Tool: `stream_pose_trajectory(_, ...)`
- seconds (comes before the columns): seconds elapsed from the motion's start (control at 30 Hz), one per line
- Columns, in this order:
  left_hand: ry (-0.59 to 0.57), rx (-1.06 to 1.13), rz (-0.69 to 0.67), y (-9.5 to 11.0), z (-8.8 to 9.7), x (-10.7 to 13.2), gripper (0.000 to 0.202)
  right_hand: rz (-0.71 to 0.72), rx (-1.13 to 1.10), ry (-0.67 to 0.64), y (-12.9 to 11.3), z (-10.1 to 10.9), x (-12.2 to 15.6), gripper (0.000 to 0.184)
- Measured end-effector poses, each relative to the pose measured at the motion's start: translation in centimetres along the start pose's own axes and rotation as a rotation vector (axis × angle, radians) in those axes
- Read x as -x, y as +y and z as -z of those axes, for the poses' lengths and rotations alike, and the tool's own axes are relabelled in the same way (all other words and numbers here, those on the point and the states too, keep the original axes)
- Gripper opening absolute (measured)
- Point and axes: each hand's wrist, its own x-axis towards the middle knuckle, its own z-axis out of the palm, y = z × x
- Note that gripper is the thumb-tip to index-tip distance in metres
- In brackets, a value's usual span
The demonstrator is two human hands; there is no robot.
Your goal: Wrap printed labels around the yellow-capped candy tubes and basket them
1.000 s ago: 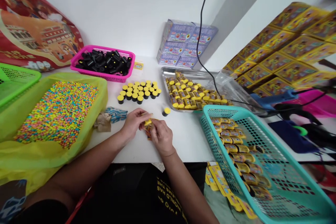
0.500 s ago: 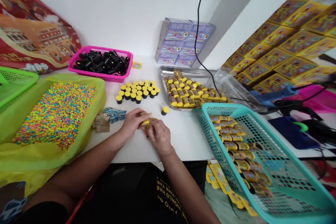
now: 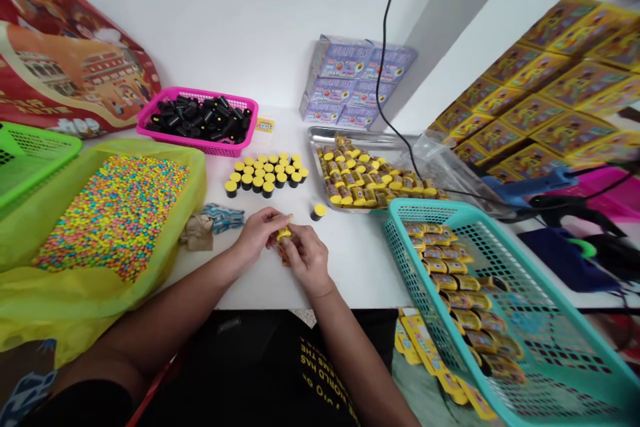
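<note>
Both hands meet over the white table around a small yellow printed canister (image 3: 283, 234), mostly covered by fingers. My left hand (image 3: 261, 230) grips it from the left, its thumb across the top. From the right, the thumb and fingers of my right hand (image 3: 309, 257) close on it too. Just below lies a small orange printed piece (image 3: 285, 256), partly hidden by the right hand. One black canister with a yellow lid (image 3: 318, 212) stands apart, past the right hand. Several more yellow-lidded black canisters (image 3: 269, 177) stand grouped farther back.
At left is a yellow-lined tub (image 3: 197, 177) of coloured candy beads; behind it, a pink basket (image 3: 197, 145) of black canisters. A metal tray (image 3: 320, 137) and a teal basket (image 3: 395, 250) at right hold yellow-wrapped canisters. A black cable (image 3: 383, 67) hangs behind. Crumpled wrappers (image 3: 200, 230) lie left.
The yellow piece has turned between my fingers, and my right thumb now presses against its near side. The whole view has shifted slightly; the surrounding things stay put.
</note>
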Motion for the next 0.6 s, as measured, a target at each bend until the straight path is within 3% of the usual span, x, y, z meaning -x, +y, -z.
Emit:
stream_pose_trajectory(0.27, -0.138, -0.032, 0.052, -0.99, -0.83, 0.9, 0.045, 0.069, -0.024, 0.097, 0.54, -0.42, 0.38, 0.012)
stream_pose_trajectory(0.4, -0.139, -0.04, 0.077, -1.02, -0.79, 0.75, 0.044, 0.061, 0.046, 0.118, 0.71, -0.33, 0.45, 0.016)
stream_pose_trajectory(0.5, -0.109, -0.026, 0.039, -0.95, -0.68, 0.52, 0.043, -0.024, 0.056, 0.093, 0.6, -0.25, 0.31, 0.007)
stream_pose_trajectory(0.6, -0.084, -0.017, 0.001, -1.0, -0.6, 0.42, 0.044, -0.14, -0.011, -0.037, 0.31, -0.47, 0.1, 0.03)
